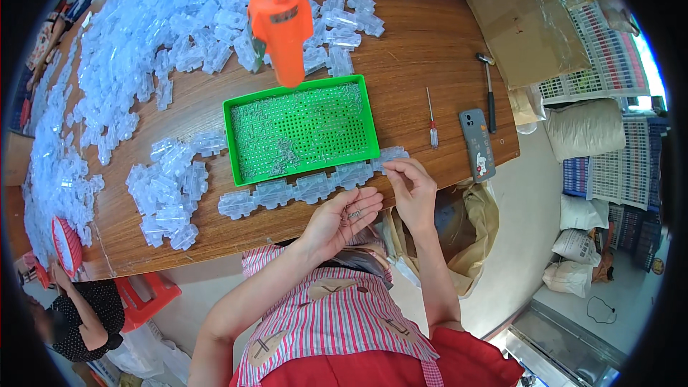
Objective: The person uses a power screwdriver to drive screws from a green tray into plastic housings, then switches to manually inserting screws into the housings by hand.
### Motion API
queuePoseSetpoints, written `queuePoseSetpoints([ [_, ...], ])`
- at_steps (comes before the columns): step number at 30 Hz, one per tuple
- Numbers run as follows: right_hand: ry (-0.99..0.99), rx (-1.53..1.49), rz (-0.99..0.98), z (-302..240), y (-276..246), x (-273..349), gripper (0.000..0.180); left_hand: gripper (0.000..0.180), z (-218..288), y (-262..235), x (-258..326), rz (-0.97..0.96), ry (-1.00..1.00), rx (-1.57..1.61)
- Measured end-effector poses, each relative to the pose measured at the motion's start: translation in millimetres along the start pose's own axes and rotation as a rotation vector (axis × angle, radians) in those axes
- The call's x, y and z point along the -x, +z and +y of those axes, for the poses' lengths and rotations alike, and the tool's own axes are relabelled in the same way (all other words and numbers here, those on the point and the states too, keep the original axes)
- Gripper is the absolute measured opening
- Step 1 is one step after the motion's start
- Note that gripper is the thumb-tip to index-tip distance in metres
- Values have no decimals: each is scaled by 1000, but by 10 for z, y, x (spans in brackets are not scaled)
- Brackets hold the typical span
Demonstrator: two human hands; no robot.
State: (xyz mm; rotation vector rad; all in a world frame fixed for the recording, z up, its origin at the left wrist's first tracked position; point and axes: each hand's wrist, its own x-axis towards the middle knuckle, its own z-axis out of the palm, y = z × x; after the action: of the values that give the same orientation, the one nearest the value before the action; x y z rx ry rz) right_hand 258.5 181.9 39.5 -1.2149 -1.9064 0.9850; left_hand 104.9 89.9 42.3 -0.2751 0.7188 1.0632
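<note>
My left hand (338, 223) is palm up just over the table's front edge, fingers cupped under a few small metal screws (352, 213). My right hand (414, 190) is close beside it, thumb and forefinger pinched by the right end of a row of clear plastic pieces (314, 188). Whatever is in that pinch is too small to make out. The row lies along the near side of a green perforated tray (373, 129). Small grey metal parts (283, 158), screw-like, are spread inside the tray and heaped toward its near side.
An orange tool (287, 39) hangs above the tray's far side. Clear plastic pieces (172, 11) pile across the table's far left. Rightward lie a screwdriver (433, 132), phone (476, 145) and hammer (490, 93). An open sack (484, 226) stands below; another person (82, 315) sits left.
</note>
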Motion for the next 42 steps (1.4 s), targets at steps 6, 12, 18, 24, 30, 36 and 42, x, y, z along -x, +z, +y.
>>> queuePoseSetpoints([
  [6,-3,193,14,-9,70,-60,24,38,24,-36,34,2,-2,33],
  [12,-95,265,8,1,84,-69,29,37,29,-44,39,-4,-17,51],
  [18,-131,323,8,-52,86,-72,29,37,33,-50,45,-18,-15,65],
  [24,-157,380,1,-74,84,-62,31,37,44,-42,58,-19,-15,65],
  [30,-119,254,41,-202,59,-12,26,42,59,-47,52,-48,0,91],
  [36,-161,230,-160,-626,-112,205,14,54,102,-84,32,-261,5,275],
  [42,-214,332,-123,-612,13,285,14,56,73,-59,35,-282,48,216],
])
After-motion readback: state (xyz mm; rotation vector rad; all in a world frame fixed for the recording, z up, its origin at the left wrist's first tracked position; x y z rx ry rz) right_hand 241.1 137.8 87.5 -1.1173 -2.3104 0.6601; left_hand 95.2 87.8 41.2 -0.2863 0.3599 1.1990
